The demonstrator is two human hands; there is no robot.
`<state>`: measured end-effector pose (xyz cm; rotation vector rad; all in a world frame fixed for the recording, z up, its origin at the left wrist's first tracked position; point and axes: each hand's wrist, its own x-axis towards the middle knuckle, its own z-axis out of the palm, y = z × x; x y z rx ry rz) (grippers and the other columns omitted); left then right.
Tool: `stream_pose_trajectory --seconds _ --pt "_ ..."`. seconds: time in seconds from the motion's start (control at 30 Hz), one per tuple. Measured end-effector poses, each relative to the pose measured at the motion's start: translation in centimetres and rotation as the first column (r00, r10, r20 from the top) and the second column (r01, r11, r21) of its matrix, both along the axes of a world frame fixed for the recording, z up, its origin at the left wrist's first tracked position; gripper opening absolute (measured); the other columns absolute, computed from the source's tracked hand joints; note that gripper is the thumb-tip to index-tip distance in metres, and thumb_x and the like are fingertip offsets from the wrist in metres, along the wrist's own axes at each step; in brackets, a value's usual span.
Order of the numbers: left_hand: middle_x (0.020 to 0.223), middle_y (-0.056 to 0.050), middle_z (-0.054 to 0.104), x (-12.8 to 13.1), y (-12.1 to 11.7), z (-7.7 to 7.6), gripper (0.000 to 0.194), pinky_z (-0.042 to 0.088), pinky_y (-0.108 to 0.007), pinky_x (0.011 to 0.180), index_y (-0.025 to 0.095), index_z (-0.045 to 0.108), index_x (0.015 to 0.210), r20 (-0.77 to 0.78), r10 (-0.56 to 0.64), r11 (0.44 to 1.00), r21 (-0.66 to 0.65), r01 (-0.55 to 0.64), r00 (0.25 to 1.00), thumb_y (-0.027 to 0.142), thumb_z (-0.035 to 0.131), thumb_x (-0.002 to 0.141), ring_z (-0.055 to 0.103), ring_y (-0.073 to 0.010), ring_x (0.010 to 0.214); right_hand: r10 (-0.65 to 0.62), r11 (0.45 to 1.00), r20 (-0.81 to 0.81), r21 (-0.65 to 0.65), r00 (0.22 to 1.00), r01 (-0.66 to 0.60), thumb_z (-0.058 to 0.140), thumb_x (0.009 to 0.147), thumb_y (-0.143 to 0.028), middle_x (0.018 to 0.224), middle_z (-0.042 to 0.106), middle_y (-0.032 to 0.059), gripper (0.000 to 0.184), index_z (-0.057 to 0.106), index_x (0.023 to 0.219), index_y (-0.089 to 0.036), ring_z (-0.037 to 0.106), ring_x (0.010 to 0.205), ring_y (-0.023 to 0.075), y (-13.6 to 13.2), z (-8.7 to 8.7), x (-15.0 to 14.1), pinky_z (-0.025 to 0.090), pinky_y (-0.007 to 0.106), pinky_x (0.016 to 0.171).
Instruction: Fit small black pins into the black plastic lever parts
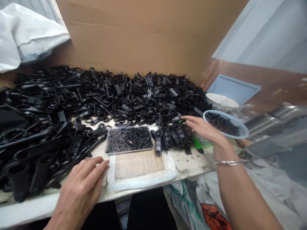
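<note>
A big heap of black plastic lever-shaped parts [107,95] covers the table in front of a cardboard wall. A flat tray of small dark screws [129,139] lies near the front edge. To its right a short row of black parts [169,137] lies side by side. My left hand [82,182] rests flat on the table edge, fingers together and stretched, holding nothing. My right hand [202,129] reaches over the row of parts, fingertips at a black part at the heap's edge; whether it grips it I cannot make out.
A pale blue bowl of small black round pieces [224,124] stands just right of my right hand, a white bowl [222,101] and a blue tray [233,88] behind it. White plastic bags [26,35] lie at the back left. Printed bags [199,204] hang below the table edge.
</note>
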<state>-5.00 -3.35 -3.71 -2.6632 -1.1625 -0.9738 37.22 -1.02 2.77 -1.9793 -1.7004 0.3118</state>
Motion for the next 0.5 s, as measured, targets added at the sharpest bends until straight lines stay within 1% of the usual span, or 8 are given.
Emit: stream_pose_trajectory --seconds 0.1,0.17,0.27,0.4,0.43,0.5 --pt "0.106 -0.007 0.059 -0.1 0.0 -0.3 0.019 0.044 -0.04 0.084 0.02 0.058 0.109 -0.009 -0.008 1.0 -0.007 0.008 1.0 0.022 0.047 0.094 0.057 -0.0232 0.092 0.05 0.999 0.053 -0.003 0.997 -0.05 0.044 0.089 -0.026 0.121 0.064 0.0049 0.038 0.065 0.121 -0.019 0.058 0.112 0.0242 0.2 -0.9 0.0 0.043 0.038 0.099" --pt "0.105 -0.008 0.059 -0.1 0.0 -0.4 0.018 0.044 -0.04 0.083 0.018 0.057 0.108 -0.03 -0.011 1.0 0.001 0.011 0.999 0.02 0.047 0.094 0.056 -0.0235 0.092 0.031 0.999 0.1 0.016 0.995 -0.033 0.043 0.091 -0.028 0.121 0.064 0.0066 0.039 0.064 0.122 -0.018 0.058 0.113 0.0256 -0.1 -1.5 -0.1 0.042 0.04 0.1" --pt "0.106 -0.009 0.058 0.3 0.1 0.0 0.018 0.043 -0.039 0.081 0.016 0.056 0.108 -0.084 -0.001 1.0 0.018 0.003 0.996 0.015 0.047 0.092 0.054 -0.0236 0.092 -0.036 0.998 0.144 0.062 0.989 0.027 0.041 0.092 -0.032 0.118 0.065 0.0095 0.04 0.064 0.122 -0.017 0.06 0.108 0.0289 -0.9 -2.0 0.0 0.043 0.043 0.096" --pt "0.106 -0.011 0.059 1.5 0.4 0.9 0.018 0.043 -0.038 0.078 0.013 0.059 0.103 -0.158 0.054 0.998 0.042 -0.048 0.986 0.009 0.047 0.09 0.052 -0.0246 0.093 -0.103 0.991 0.132 0.102 0.986 0.09 0.041 0.091 -0.038 0.11 0.068 0.014 0.042 0.068 0.113 -0.014 0.061 0.104 0.0341 -1.8 -2.2 0.2 0.044 0.047 0.092" --pt "0.106 -0.011 0.059 1.9 0.5 1.1 0.019 0.043 -0.038 0.077 0.013 0.06 0.103 -0.188 0.064 0.998 0.032 -0.059 0.98 0.008 0.046 0.09 0.052 -0.0249 0.094 -0.114 0.989 0.128 0.107 0.985 0.101 0.041 0.091 -0.041 0.108 0.068 0.0152 0.043 0.069 0.11 -0.014 0.062 0.103 0.0353 -1.9 -2.3 0.3 0.044 0.047 0.091" --pt "0.105 -0.012 0.06 2.5 0.7 1.4 0.021 0.043 -0.037 0.074 0.013 0.061 0.103 -0.25 0.093 0.995 -0.006 -0.097 0.964 0.008 0.045 0.091 0.051 -0.0248 0.092 -0.137 0.989 0.145 0.083 0.98 0.126 0.041 0.093 -0.047 0.105 0.069 0.0144 0.045 0.07 0.109 -0.017 0.063 0.099 0.0352 -2.1 -2.5 0.7 0.045 0.047 0.086"
